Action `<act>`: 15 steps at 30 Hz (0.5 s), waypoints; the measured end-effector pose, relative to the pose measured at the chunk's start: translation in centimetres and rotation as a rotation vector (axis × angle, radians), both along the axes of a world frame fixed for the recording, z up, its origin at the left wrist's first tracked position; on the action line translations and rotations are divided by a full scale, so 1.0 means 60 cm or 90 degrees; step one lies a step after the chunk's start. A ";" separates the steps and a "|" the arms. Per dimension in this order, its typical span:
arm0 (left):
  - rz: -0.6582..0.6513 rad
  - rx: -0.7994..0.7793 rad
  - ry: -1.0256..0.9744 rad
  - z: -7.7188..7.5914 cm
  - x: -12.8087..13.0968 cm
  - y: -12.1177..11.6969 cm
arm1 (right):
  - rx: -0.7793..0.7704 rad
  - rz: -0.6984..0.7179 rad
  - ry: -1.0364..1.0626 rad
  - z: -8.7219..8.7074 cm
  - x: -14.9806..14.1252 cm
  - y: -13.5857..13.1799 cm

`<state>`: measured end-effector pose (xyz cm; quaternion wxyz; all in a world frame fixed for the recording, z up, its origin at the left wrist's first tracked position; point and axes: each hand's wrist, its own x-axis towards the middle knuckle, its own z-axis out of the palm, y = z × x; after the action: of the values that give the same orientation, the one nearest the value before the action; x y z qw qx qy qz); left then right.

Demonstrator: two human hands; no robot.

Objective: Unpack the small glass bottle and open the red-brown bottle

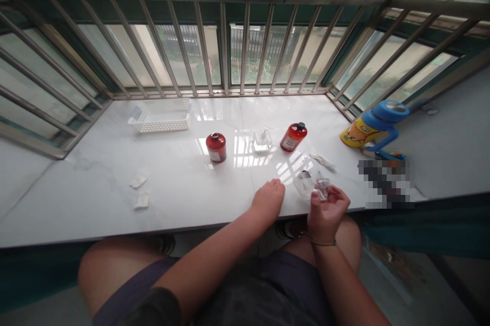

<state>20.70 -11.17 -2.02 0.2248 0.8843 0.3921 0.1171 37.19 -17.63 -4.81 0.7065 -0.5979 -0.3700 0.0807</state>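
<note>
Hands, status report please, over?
Left hand fisted on sill, empty. Right hand curled around small clear bottle. Two red bottles beyond, clear of hands.

two red bottles [216, 147] [293, 136], two clear bottles [262, 140] [311, 183], one white basket [161, 116], two paper scraps [138, 181] [142, 200].

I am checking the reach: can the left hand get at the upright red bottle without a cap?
Probably yes: the left hand rests on the ledge, and only bare surface lies between it and the red bottle.

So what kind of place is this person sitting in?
Probably a home bay window or enclosed balcony. A white marble-like sill serves as a table, metal window bars wrap round it with greenery outside, and household things sit on it: red bottles, a white basket, a child's water bottle.
</note>
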 end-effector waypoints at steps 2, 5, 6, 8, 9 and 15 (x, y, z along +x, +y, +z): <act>-0.083 -0.023 -0.014 0.007 0.004 -0.032 | -0.004 -0.015 -0.006 0.003 0.015 -0.015; -0.166 -0.089 -0.087 0.017 -0.012 -0.066 | -0.013 -0.028 -0.020 0.009 0.032 -0.034; -0.140 -0.133 -0.153 0.022 -0.022 -0.068 | -0.013 -0.028 -0.024 0.011 0.036 -0.039; 0.009 -0.195 -0.262 0.032 -0.046 -0.052 | -0.009 -0.027 -0.028 0.014 0.041 -0.045; 0.107 -0.195 -0.273 0.038 -0.059 -0.035 | -0.007 -0.027 -0.028 0.015 0.042 -0.047; 0.365 -0.053 -0.193 0.057 -0.120 0.107 | -0.007 -0.016 -0.014 0.015 0.031 -0.049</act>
<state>13.51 -4.74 1.43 0.2743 0.7003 0.5918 0.2901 39.06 -20.56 -3.91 0.6999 -0.6072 -0.3700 0.0675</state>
